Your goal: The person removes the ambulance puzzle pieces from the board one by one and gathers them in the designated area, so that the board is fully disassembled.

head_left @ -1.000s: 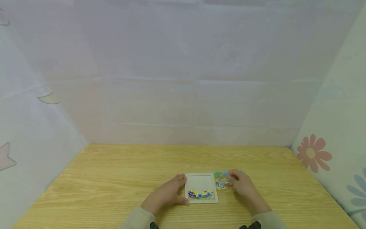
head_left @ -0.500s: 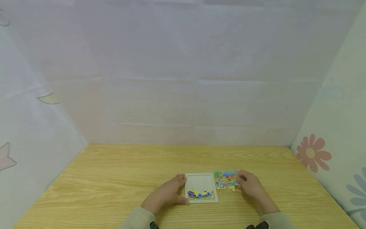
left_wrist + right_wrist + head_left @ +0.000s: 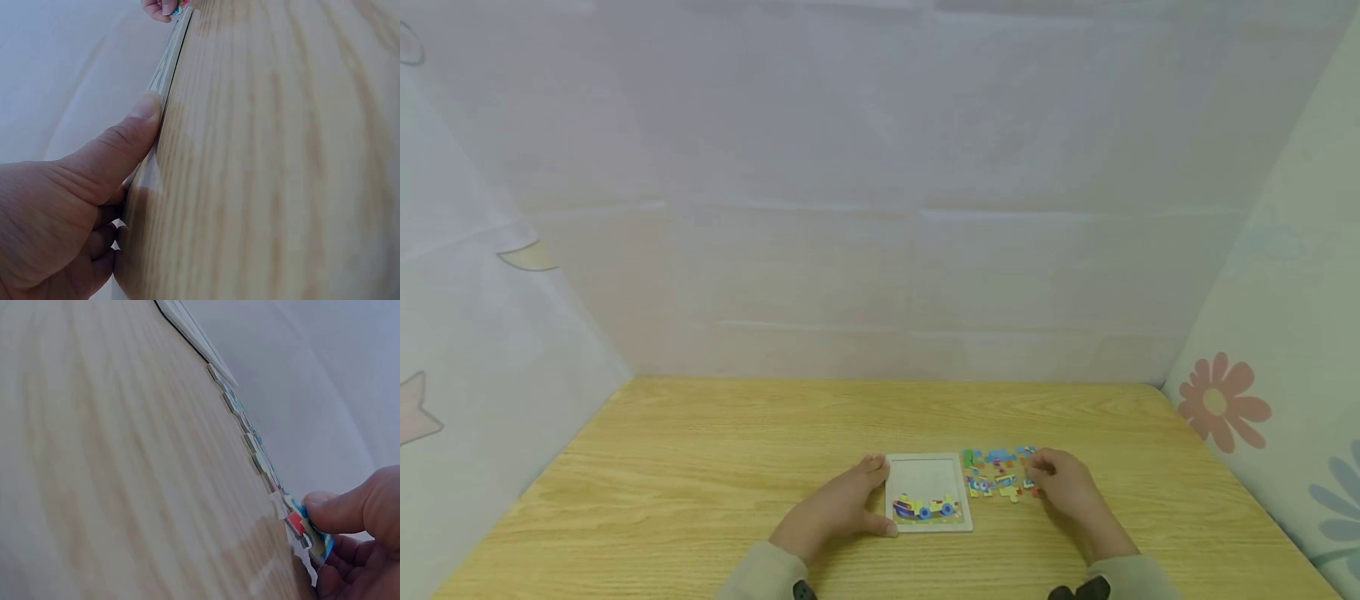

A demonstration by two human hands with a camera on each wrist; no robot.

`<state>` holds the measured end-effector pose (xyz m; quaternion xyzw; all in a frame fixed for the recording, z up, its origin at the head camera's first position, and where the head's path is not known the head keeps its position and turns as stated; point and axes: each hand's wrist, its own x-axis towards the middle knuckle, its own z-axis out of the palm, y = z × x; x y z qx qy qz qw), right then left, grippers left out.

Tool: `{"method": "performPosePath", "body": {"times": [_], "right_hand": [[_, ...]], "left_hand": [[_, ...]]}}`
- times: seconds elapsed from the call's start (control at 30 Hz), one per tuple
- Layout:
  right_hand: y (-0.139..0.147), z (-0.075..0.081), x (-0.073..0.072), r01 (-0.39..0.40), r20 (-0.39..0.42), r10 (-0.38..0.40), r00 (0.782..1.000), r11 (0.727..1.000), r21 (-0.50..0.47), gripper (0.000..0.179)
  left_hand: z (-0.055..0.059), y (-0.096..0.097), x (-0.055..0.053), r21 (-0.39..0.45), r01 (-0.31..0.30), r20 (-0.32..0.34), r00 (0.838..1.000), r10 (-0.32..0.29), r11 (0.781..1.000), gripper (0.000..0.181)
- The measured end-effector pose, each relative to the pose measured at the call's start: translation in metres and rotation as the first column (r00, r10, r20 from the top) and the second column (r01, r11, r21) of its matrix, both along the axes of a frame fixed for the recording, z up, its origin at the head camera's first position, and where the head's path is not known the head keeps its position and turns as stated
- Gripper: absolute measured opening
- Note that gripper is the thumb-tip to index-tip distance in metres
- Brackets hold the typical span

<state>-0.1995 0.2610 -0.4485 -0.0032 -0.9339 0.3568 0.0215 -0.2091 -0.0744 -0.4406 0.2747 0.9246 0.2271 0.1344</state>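
Observation:
A square puzzle tray (image 3: 966,493) with a pale rim lies on the table, its lower part filled with pieces (image 3: 925,510) showing a yellow vehicle with blue wheels. At its left side my left hand (image 3: 841,507) holds it, thumb on the near corner and fingers by the far one. In the left wrist view the thumb (image 3: 140,112) presses the tray's edge. My right hand (image 3: 1066,485) is at the right end of the loose puzzle pieces (image 3: 998,455). Between thumb and fingers it pinches a tilted puzzle piece (image 3: 320,544) with blue on it.
The loose pieces lie nearly flat in a cluster just right of the tray. Under everything is a wood-grain table (image 3: 737,450). A pale cloth wall (image 3: 880,250) rises behind it, and a flower-printed sheet (image 3: 1262,333) stands along the right.
My right hand has moved right across the loose pieces, uncovering more of them, and slid slightly further in the last half second. My left hand and the tray have stayed put.

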Motion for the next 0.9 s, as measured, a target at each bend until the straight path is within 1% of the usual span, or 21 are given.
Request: {"method": "performPosePath", "body": {"times": [0.2, 0.37, 0.5, 0.57, 0.73, 0.9], "right_hand": [[0.001, 0.003, 0.0, 0.046, 0.01, -0.045, 0.999, 0.999, -0.016, 0.014], [-0.001, 0.01, 0.002, 0.088, 0.003, -0.088, 0.996, 0.995, -0.039, 0.02], [-0.007, 0.018, 0.004, 0.102, -0.012, -0.103, 0.995, 0.993, -0.064, 0.023], [-0.01, 0.022, 0.004, 0.1, -0.009, -0.101, 0.995, 0.991, -0.093, 0.026], [-0.019, 0.028, 0.006, 0.073, 0.031, -0.068, 0.997, 0.974, -0.214, 0.028], [-0.03, 0.03, 0.005, 0.065, 0.07, -0.044, 0.997, 0.937, -0.343, 0.033]], "left_hand": [[0.0, 0.0, 0.0, 0.0, 0.007, -0.009, 1.0, -0.007, 1.0, 0.095], [0.001, 0.0, 0.0, 0.001, 0.009, -0.007, 1.0, -0.009, 1.0, 0.095], [0.001, 0.001, 0.0, -0.001, 0.002, -0.006, 1.0, -0.002, 1.0, 0.095], [0.001, 0.001, 0.0, -0.003, -0.001, -0.003, 1.0, 0.001, 1.0, 0.095], [0.002, 0.001, 0.001, -0.007, -0.007, 0.002, 1.0, 0.007, 1.0, 0.095], [0.002, 0.0, 0.001, -0.01, -0.006, -0.004, 1.0, 0.006, 1.0, 0.095]]}}
